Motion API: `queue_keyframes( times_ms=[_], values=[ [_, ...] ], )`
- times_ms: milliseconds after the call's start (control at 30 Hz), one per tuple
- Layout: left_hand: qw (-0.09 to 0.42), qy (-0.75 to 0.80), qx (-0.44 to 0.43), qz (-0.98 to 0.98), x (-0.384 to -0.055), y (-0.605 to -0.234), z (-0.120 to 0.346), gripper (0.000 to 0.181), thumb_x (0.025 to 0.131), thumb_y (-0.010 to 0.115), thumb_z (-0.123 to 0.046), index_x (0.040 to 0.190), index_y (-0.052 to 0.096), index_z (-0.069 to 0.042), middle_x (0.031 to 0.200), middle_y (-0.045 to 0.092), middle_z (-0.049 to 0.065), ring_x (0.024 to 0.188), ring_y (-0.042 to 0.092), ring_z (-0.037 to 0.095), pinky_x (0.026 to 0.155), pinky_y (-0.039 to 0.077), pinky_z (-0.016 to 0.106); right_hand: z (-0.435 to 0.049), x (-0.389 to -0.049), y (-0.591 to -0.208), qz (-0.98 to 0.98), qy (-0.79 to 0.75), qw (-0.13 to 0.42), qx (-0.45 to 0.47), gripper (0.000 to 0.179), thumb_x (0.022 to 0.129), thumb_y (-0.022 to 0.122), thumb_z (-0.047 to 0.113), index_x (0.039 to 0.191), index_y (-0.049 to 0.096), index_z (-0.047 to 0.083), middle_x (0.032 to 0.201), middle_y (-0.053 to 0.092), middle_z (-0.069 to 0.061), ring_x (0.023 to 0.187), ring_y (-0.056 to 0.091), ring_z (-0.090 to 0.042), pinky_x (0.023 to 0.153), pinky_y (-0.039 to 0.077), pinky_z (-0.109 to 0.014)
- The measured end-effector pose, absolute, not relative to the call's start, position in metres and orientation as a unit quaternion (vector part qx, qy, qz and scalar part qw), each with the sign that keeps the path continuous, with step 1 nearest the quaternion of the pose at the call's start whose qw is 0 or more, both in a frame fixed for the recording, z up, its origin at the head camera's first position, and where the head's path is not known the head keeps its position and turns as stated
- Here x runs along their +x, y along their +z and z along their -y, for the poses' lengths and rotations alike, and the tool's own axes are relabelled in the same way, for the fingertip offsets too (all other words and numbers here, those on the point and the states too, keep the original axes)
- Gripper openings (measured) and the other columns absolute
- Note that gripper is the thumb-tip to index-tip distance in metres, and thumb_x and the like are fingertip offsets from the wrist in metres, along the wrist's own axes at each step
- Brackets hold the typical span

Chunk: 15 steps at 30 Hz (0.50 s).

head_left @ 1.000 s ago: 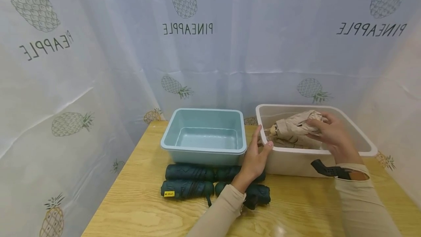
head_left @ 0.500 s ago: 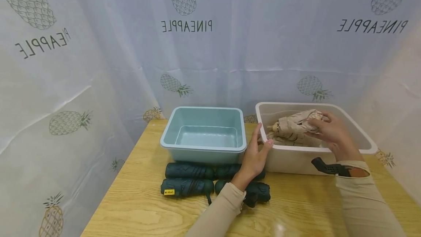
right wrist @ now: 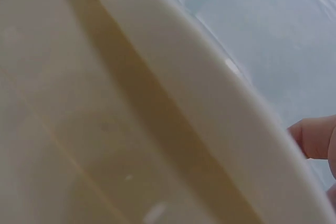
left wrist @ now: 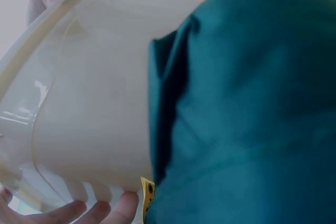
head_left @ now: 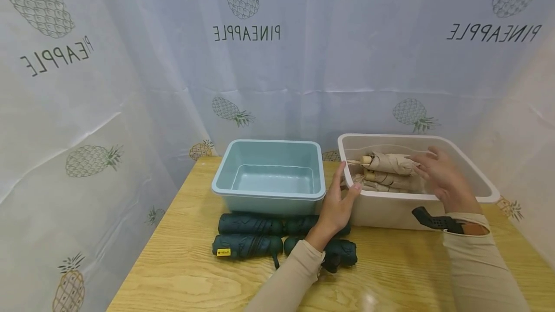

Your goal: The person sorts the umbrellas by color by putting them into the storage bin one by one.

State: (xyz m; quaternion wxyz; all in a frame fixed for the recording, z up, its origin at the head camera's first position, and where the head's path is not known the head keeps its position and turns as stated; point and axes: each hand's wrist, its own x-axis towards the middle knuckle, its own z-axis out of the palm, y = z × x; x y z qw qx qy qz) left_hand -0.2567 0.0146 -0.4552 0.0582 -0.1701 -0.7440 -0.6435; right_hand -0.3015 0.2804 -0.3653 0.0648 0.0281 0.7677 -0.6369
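Observation:
My left hand grips the front left corner of the beige bin, thumb at the rim and fingers along the outer wall. Those fingers show against the wall low in the left wrist view. Inside the bin lies a folded beige umbrella with a pale handle end pointing left; its cord reaches the left rim. More beige umbrellas lie below it. My right hand is over the bin with loose fingers, close to the right end of the top umbrella and holding nothing. The right wrist view mostly shows the bin wall.
A light blue bin stands left of the beige one on the wooden table. Several folded dark green umbrellas lie in two rows before it, partly under my left forearm. A pineapple-print curtain hangs behind.
My right hand has lowered the beige umbrella onto the others in the bin and let it go; its fingers have loosened. My left hand has stayed at the bin's corner.

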Motion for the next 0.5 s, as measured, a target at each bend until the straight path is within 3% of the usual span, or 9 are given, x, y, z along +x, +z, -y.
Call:
queue_keyframes(
  times_ms=[333,433,500],
  values=[
    [0.061,-0.642,-0.171,0.745,-0.2573,-0.4547,-0.0143,0.069,0.102,0.049,-0.052,0.163,0.018,-0.04,0.159,0.043,0.002,0.134,0.054,0.018,0.1,0.052,0.036,-0.2757,-0.3003,-0.3631,-0.817,-0.572,0.064,0.011,0.084,0.109,0.037,0.042,0.161,-0.015,0.0,0.167,-0.016,-0.03,0.152,0.002,-0.057,0.123,0.013,-0.067],
    [0.063,-0.643,-0.172,0.744,-0.2572,-0.4548,-0.0142,0.07,0.102,0.049,-0.052,0.163,0.018,-0.039,0.159,0.043,0.002,0.135,0.053,0.018,0.101,0.052,0.036,-0.2744,-0.2996,-0.3631,-0.822,-0.567,0.055,0.007,0.082,0.109,0.036,0.042,0.161,-0.008,-0.004,0.166,-0.009,-0.034,0.151,0.008,-0.057,0.123,0.015,-0.066],
    [0.064,-0.642,-0.172,0.744,-0.2571,-0.4551,-0.0141,0.07,0.102,0.049,-0.051,0.163,0.018,-0.039,0.159,0.043,0.003,0.135,0.054,0.019,0.101,0.052,0.037,-0.2732,-0.299,-0.364,-0.828,-0.559,0.036,0.008,0.076,0.109,0.037,0.041,0.161,0.007,-0.005,0.163,0.007,-0.036,0.145,0.026,-0.052,0.122,0.03,-0.054]
  ],
)
